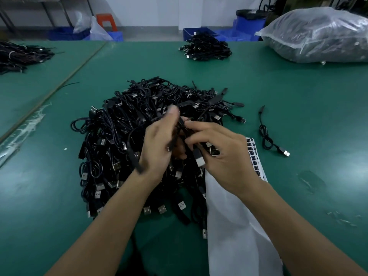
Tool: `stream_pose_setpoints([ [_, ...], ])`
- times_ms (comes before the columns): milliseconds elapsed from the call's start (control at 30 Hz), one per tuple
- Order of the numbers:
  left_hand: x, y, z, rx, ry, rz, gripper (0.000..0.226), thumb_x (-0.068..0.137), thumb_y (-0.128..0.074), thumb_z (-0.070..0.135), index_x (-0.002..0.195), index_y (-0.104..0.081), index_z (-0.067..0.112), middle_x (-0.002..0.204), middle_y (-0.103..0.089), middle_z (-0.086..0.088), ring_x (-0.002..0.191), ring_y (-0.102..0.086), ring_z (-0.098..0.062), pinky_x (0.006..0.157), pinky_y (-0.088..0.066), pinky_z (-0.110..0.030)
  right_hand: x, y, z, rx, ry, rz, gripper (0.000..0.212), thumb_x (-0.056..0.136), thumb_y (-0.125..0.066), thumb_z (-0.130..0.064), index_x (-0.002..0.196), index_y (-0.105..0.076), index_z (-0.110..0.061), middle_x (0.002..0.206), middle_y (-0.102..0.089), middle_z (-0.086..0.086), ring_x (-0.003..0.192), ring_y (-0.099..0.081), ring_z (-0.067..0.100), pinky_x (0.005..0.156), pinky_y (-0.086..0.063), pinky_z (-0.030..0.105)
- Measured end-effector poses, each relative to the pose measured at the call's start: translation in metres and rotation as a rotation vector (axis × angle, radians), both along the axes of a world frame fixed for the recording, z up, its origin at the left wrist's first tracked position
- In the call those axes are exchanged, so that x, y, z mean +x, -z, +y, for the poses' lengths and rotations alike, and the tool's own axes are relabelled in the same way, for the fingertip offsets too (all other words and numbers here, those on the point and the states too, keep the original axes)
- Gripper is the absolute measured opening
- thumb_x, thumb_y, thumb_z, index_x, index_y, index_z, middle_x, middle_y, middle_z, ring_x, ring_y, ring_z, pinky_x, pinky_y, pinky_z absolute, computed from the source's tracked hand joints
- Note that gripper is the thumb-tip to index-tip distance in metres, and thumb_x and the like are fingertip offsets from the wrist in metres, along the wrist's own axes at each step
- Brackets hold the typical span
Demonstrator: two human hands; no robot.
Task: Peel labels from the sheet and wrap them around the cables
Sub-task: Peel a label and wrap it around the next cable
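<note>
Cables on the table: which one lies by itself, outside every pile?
The single black cable right of the big central pile, past the label sheet. It lies loosely coiled on the bare green mat, touching no other cable.

Sole view, head-worn: we look forward and down across the green surface [278, 108]. Nearest to us are the left hand [159, 144] and right hand [225, 154] over the cables [111, 136] (wide-angle, edges bowed); the far wall [139, 10] lies along the top.

The left grip [157, 148] and the right grip [223, 154] are bare hands with slim fingers and short nails, the left one's fingertips smeared by blur. The left forearm [111, 216] and the right forearm [288, 226] are bare along their whole visible length.
</note>
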State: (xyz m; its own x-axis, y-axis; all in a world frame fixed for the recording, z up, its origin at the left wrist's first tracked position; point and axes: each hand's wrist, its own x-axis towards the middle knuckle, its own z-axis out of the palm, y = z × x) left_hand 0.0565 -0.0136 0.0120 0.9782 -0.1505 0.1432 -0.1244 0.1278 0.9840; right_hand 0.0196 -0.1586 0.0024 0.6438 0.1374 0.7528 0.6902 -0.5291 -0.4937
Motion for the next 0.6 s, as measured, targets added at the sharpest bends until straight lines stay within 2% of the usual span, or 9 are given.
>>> stream_pose_setpoints([
  [100,-0.003,0.002,-0.002,0.008,-0.050,-0.068,0.029,0.102,-0.058,0.023,0.077,-0.064,0.008,0.059,-0.057,0.006,0.054,-0.056,-0.008,0.049,-0.048,-0.021,-0.008,0.003,-0.004,0.076,-0.064,0.160,0.027,0.081,-0.066,0.017,0.090,-0.078,-0.006,0.118,-0.072,0.008,0.112,-0.069,0.013,0.097,-0.054,0.026],
  [167,-0.002,0.003,-0.002,-0.003,-0.057,-0.077,0.015,0.102,-0.057,0.018,0.094,-0.069,0.013,0.068,-0.066,0.005,0.066,-0.063,-0.010,0.059,-0.054,-0.023,-0.011,0.001,-0.007,0.228,-0.091,0.312,0.035,0.082,-0.060,0.016,0.087,-0.077,-0.014,0.107,-0.075,-0.002,0.104,-0.071,0.008,0.091,-0.055,0.023],
  [233,-0.003,0.003,0.000,0.007,-0.037,-0.106,0.013,0.102,-0.056,0.014,0.107,-0.067,0.018,0.077,-0.073,0.003,0.074,-0.067,-0.012,0.063,-0.056,-0.023,-0.008,-0.002,-0.011,0.395,-0.019,0.414,0.031,0.087,-0.061,0.010,0.087,-0.073,-0.019,0.088,-0.076,-0.004,0.087,-0.072,0.011,0.080,-0.058,0.027],
  [333,-0.007,0.002,0.002,0.056,0.036,-0.169,0.009,0.100,-0.059,0.013,0.102,-0.065,0.020,0.089,-0.077,-0.002,0.086,-0.072,-0.015,0.062,-0.055,-0.022,-0.003,-0.007,-0.012,0.576,0.041,0.610,0.007,0.094,-0.067,-0.013,0.098,-0.068,-0.018,0.086,-0.075,0.006,0.082,-0.073,0.019,0.079,-0.061,0.038],
  [400,-0.009,0.001,0.003,0.068,0.059,-0.196,0.007,0.097,-0.063,0.015,0.097,-0.065,0.022,0.087,-0.076,-0.001,0.082,-0.072,-0.015,0.061,-0.055,-0.023,-0.001,-0.009,-0.008,0.523,0.031,0.675,0.014,0.096,-0.064,-0.028,0.108,-0.065,-0.021,0.091,-0.076,0.007,0.088,-0.074,0.023,0.084,-0.060,0.047],
  [467,-0.009,0.002,0.003,0.090,0.042,-0.241,0.008,0.095,-0.064,0.019,0.095,-0.067,0.026,0.080,-0.070,0.004,0.072,-0.067,-0.012,0.057,-0.054,-0.024,0.000,-0.011,-0.001,0.470,-0.012,0.683,0.022,0.097,-0.058,-0.035,0.114,-0.066,-0.023,0.095,-0.075,0.010,0.093,-0.072,0.027,0.087,-0.058,0.050],
  [533,-0.008,0.002,0.005,0.150,-0.008,-0.283,0.011,0.093,-0.065,0.025,0.095,-0.070,0.034,0.083,-0.064,0.004,0.068,-0.058,-0.014,0.059,-0.050,-0.024,0.002,-0.012,0.003,0.475,-0.052,0.694,0.021,0.099,-0.055,-0.035,0.115,-0.068,-0.027,0.099,-0.073,0.017,0.096,-0.071,0.028,0.082,-0.061,0.045],
  [600,-0.009,0.002,0.006,0.218,-0.074,-0.300,0.013,0.092,-0.065,0.032,0.098,-0.071,0.042,0.092,-0.060,-0.004,0.078,-0.054,-0.020,0.069,-0.047,-0.024,0.003,-0.010,0.004,0.529,-0.091,0.726,0.019,0.104,-0.052,-0.029,0.114,-0.068,-0.031,0.099,-0.073,0.013,0.095,-0.072,0.023,0.073,-0.060,0.033],
])
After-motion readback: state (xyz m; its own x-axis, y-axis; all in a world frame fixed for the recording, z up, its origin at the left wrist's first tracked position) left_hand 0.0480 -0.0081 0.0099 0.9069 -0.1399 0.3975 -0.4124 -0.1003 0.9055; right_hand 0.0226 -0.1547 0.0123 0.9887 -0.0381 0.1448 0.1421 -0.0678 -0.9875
